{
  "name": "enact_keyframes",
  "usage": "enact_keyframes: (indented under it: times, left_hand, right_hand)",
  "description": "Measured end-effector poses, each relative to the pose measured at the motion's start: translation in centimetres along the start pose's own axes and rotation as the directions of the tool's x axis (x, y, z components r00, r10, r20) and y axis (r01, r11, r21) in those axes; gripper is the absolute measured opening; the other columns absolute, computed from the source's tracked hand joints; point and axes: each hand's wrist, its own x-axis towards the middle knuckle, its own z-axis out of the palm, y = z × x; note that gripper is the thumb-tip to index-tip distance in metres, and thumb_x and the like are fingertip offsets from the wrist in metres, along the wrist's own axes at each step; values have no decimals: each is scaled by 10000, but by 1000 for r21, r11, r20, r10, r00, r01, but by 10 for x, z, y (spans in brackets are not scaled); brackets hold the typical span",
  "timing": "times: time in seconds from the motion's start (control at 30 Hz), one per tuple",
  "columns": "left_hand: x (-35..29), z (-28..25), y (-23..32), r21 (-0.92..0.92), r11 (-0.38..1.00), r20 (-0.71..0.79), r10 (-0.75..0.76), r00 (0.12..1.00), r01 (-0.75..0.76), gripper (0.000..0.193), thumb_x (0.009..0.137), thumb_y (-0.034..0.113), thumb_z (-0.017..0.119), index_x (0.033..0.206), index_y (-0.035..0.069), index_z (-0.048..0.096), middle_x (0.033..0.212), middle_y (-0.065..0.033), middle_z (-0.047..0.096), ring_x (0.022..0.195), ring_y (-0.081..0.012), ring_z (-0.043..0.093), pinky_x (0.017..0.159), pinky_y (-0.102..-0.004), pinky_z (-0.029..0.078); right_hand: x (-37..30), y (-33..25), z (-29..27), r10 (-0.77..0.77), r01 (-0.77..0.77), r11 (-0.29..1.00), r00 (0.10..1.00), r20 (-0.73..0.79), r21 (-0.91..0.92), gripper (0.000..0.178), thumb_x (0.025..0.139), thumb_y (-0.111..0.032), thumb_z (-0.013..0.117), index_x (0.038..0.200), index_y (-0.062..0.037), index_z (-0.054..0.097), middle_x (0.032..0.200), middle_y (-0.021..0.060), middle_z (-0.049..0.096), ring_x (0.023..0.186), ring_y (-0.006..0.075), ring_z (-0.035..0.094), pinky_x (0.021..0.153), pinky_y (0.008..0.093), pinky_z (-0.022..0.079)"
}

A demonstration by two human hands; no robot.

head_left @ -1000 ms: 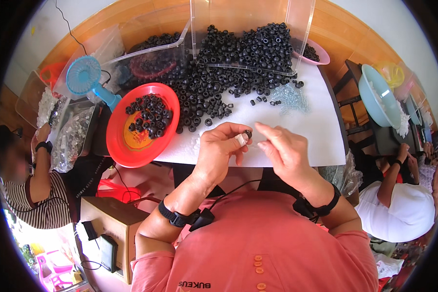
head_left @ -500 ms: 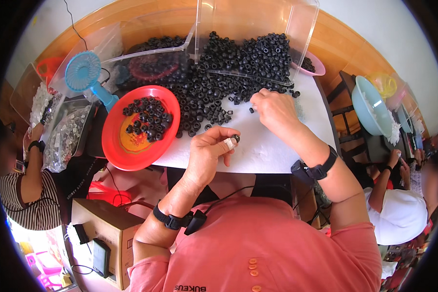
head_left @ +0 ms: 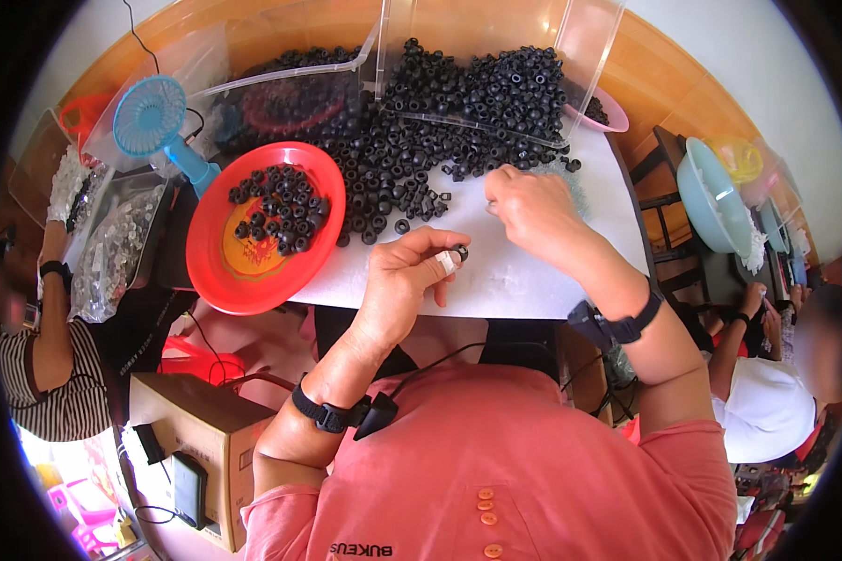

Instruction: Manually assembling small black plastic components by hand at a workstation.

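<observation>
My left hand (head_left: pixel 404 271), with white tape on its thumb, pinches a small black ring-like part (head_left: pixel 460 251) between thumb and finger above the table's near side. To its right, my right hand (head_left: pixel 531 204) is closed in a pinch just above the white tabletop (head_left: pixel 524 280); whatever is between its fingertips is too small to make out. Past both hands spreads a heap of loose black parts (head_left: pixel 402 159), round and hollow. On the left, a red plate (head_left: pixel 208 266) with a yellow centre carries more of these parts.
A tipped clear plastic bin (head_left: pixel 472 122) full of black parts stands at the back. Small clear pieces (head_left: pixel 571 178) lie beyond my right hand. A blue fan (head_left: pixel 152 117) and a pink bowl (head_left: pixel 613 114) flank the heap. Other people sit at both sides, near a cardboard box (head_left: pixel 192 449) and blue basin (head_left: pixel 711 201).
The view has shifted slightly. A loose black piece that lay beside my right fingertips no longer shows there. My left hand keeps its pinch on the black part.
</observation>
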Motion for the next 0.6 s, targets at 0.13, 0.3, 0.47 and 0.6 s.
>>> enact_keyframes:
  times: [0.13, 0.3, 0.47, 0.6]
  left_hand:
    - [-1, -1, -1, -49, 999, -12, -1, 1000, 1, 181, 903, -7, 613, 1074, -43, 660, 884, -75, 649, 679, -106, 576, 513, -229, 464]
    - [-1, 1, -1, -56, 998, -9, 7, 1000, -8, 184, 899, -3, 622, 1075, -43, 655, 906, -88, 657, 746, -116, 591, 523, -233, 481]
    - [-2, 3, -1, -72, 997, -49, -6, 999, 3, 193, 898, -3, 620, 1081, -52, 654, 914, -92, 660, 752, -119, 599, 533, -232, 482]
    - [-1, 6, -2, -65, 998, -60, 17, 998, -21, 207, 901, -6, 614, 1098, -57, 653, 915, -96, 659, 753, -120, 599, 534, -231, 482]
  right_hand:
    - [-27, -9, -1, 22, -30, 986, 998, 51, 164, 49, 817, -73, 628, 819, -65, 580, 853, 114, 633, 740, 305, 655, 608, 454, 475]
    - [-40, -13, 10, -5, 19, 998, 970, -243, 58, 71, 729, -66, 636, 787, -54, 596, 787, 84, 589, 686, 277, 621, 599, 417, 482]
    - [-48, -12, 21, -73, 79, 997, 965, -252, 13, 79, 704, -62, 642, 772, -54, 603, 822, 77, 572, 764, 253, 588, 646, 382, 469]
    - [-40, -11, 28, -56, 46, 998, 956, -288, -41, 78, 686, -58, 648, 745, -54, 598, 832, 77, 559, 795, 250, 576, 665, 381, 462]
